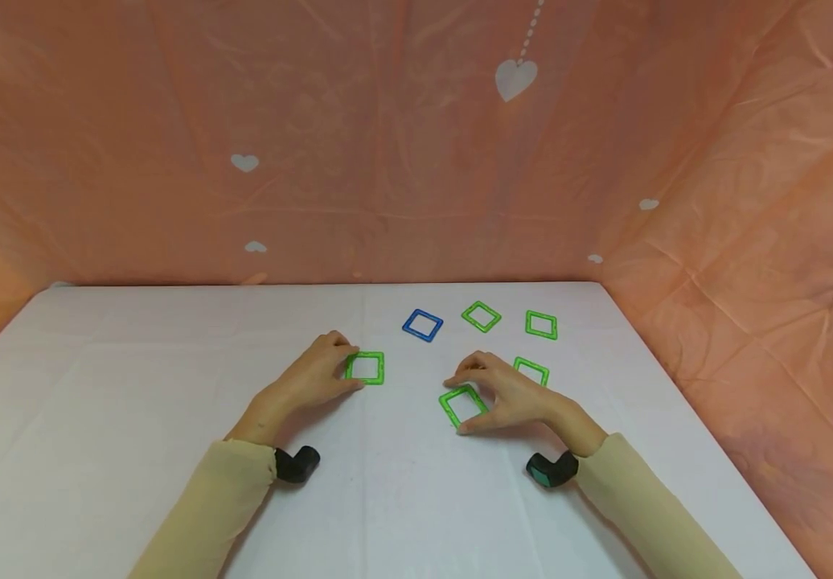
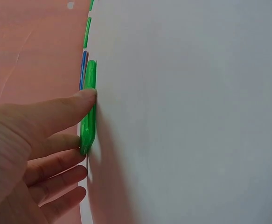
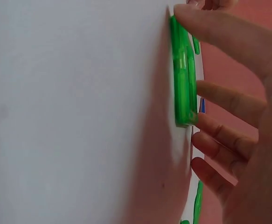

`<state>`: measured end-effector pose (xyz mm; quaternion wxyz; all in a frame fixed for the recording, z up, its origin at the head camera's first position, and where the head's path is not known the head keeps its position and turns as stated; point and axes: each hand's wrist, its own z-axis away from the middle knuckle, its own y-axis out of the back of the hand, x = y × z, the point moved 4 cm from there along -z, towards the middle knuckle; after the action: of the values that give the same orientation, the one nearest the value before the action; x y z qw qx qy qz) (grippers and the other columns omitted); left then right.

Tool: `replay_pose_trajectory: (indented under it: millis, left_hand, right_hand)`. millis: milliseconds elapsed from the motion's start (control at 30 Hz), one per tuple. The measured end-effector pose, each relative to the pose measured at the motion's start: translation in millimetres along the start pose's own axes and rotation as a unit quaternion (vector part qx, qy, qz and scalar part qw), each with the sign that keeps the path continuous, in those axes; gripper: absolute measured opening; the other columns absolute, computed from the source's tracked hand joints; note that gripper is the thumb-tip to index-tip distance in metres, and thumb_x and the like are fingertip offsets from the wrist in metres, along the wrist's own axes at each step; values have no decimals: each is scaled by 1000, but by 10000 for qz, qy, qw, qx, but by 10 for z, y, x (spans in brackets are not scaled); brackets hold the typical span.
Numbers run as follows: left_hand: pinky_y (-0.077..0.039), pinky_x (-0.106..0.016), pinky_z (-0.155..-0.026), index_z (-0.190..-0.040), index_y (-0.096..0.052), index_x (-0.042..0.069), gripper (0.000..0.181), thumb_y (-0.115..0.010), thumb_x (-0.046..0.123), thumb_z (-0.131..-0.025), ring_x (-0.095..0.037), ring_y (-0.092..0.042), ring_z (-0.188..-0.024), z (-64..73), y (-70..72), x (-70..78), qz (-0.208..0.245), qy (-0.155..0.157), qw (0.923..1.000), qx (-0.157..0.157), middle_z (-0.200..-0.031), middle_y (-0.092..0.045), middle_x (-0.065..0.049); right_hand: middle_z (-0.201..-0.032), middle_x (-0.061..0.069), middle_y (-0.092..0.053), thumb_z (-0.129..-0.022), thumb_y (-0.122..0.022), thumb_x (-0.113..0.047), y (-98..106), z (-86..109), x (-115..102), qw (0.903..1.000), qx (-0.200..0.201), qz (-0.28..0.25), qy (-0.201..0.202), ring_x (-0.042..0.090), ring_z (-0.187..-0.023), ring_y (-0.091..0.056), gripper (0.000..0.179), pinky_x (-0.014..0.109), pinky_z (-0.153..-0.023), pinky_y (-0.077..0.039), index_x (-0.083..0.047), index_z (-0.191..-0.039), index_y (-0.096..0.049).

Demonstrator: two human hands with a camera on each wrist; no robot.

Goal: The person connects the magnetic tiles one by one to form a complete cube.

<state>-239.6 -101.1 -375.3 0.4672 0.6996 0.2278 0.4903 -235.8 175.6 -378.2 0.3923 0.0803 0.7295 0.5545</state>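
My left hand (image 1: 315, 374) pinches a green square frame tile (image 1: 380, 368) between thumb and fingers at its left side. In the left wrist view that tile (image 2: 89, 123) appears edge-on, thumb on the near edge. To the right, my right hand (image 1: 509, 396) holds another green square frame tile (image 1: 449, 412), turned at an angle, thumb at its near corner and a finger near its far side. The right wrist view shows this tile (image 3: 180, 79) from the side, close to the white surface. The two held tiles are apart.
Behind the hands lie a blue square frame tile (image 1: 416, 334), a green one (image 1: 473, 324) and another green one (image 1: 528, 322) farther right. One more green tile (image 1: 534, 365) is partly hidden by my right hand. A white-covered table (image 1: 134, 362) meets an orange curtain (image 1: 387, 161).
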Motion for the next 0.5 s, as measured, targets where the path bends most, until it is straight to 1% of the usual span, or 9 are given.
replay_pose_trajectory:
  millis: [133,300,500]
  left_hand:
    - [-44,-45,-97,-126,-56,-11,55,-74,21,-85,-33,-51,-109,-14,-11,26,-29,29,10000,-1,-116,-54,-20]
    - [-44,-45,-96,-126,-57,-10,54,-74,21,-85,-33,-51,-109,-33,-32,57,-51,68,10000,-1,-117,-54,-20]
    - [-44,-46,-97,-125,-57,-10,54,-74,21,-85,-33,-50,-110,-61,-58,90,-42,79,10000,29,-117,-54,-20]
  right_hand:
    - [-114,2,-53,-70,-85,-36,-8,-10,-18,9999,-17,-6,146,17,-108,-46,55,35,-91,-42,-16,-118,-68]
    - [-111,1,-54,-70,-84,-36,-19,-13,-21,9997,1,32,224,15,-105,-47,52,32,-88,-42,-17,-117,-69]
    - [-106,-1,-56,-71,-84,-36,-19,-32,-22,9995,68,12,301,13,-99,-48,48,27,-81,-41,-17,-113,-70]
